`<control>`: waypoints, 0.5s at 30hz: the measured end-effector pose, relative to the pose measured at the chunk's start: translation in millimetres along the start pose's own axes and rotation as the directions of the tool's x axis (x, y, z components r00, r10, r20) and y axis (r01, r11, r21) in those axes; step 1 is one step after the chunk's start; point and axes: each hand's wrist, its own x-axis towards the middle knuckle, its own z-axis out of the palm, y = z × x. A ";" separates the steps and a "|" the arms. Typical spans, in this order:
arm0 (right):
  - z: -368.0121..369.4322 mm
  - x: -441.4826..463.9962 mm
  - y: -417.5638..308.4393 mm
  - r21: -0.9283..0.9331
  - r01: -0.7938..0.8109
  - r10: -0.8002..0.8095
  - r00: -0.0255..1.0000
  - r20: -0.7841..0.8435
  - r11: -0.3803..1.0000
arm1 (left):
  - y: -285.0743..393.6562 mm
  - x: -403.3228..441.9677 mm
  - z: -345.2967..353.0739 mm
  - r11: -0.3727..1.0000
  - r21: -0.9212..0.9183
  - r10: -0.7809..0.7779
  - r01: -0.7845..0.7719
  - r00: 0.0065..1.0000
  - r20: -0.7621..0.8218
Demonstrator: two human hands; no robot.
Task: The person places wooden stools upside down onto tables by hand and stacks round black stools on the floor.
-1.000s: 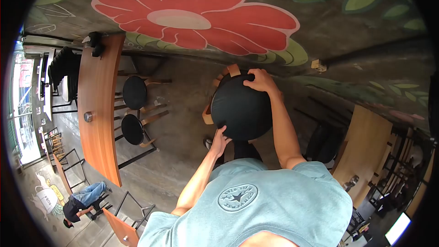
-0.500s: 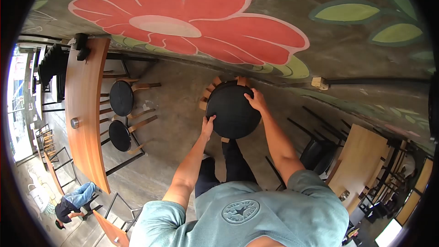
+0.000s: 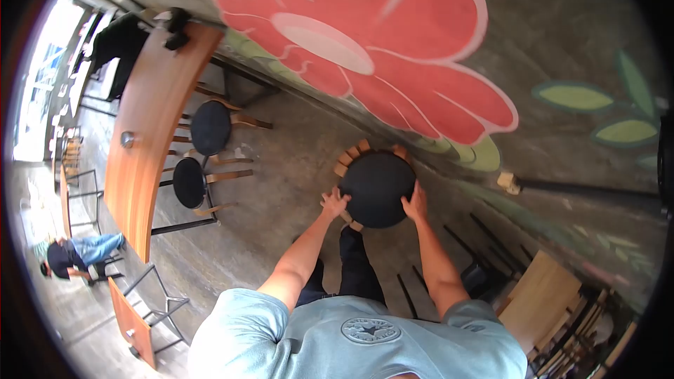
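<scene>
Fingers of the left hand (image 3: pixel 336 204) are spread, those of the right hand (image 3: pixel 416 205) close together, grip unclear, at opposite rims of the stacked stools (image 3: pixel 379 189), near the wall (image 3: pixel 576 21); tipping could be caused by uneven pushing.

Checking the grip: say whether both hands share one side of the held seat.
No, left hand and right hand touch opposite edges of the black seat.

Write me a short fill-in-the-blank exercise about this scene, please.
The left hand and right hand are at the rim of a round wooden-legged stool whose seat is coloured ____.
The large flower painted on the grey wall has petals coloured ____.
Beside the long brown wooden table, ____ round black-seated stools are visible.

Missing words: black; red; two.
</scene>
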 end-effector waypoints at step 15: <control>87.8 -164.3 -73.7 0.006 -0.402 0.274 0.636 0.722 0.916 | -273.1 -212.1 -93.3 0.826 -0.558 -0.244 0.083 0.945 -0.220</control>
